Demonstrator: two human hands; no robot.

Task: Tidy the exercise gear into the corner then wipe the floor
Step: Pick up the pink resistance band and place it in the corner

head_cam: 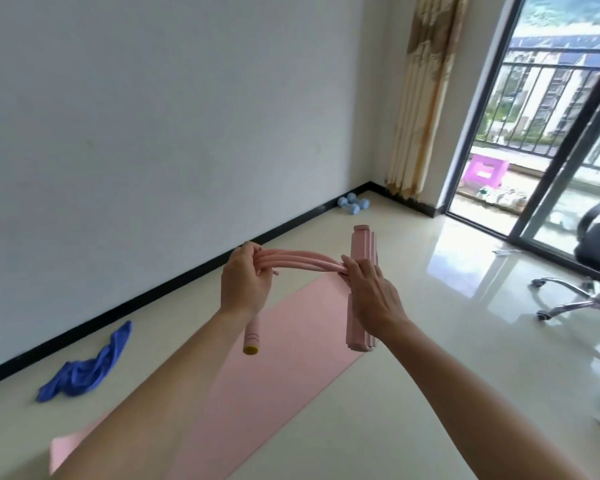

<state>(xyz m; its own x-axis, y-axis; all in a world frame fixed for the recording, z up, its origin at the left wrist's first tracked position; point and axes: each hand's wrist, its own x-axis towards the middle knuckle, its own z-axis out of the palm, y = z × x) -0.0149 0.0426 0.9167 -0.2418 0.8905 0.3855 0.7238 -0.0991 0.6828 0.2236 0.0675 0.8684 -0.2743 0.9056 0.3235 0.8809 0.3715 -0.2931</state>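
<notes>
Both hands [312,289] around pink tubes [302,262]

We find no readable text, label, brand or number anywhere (walls, floor and gear all appear unmarked)

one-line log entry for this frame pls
left hand: holds pink resistance-band tubes | right hand: grips pedal bar | dumbbells: in corner | blue cloth: floor | mat: unrolled
</notes>
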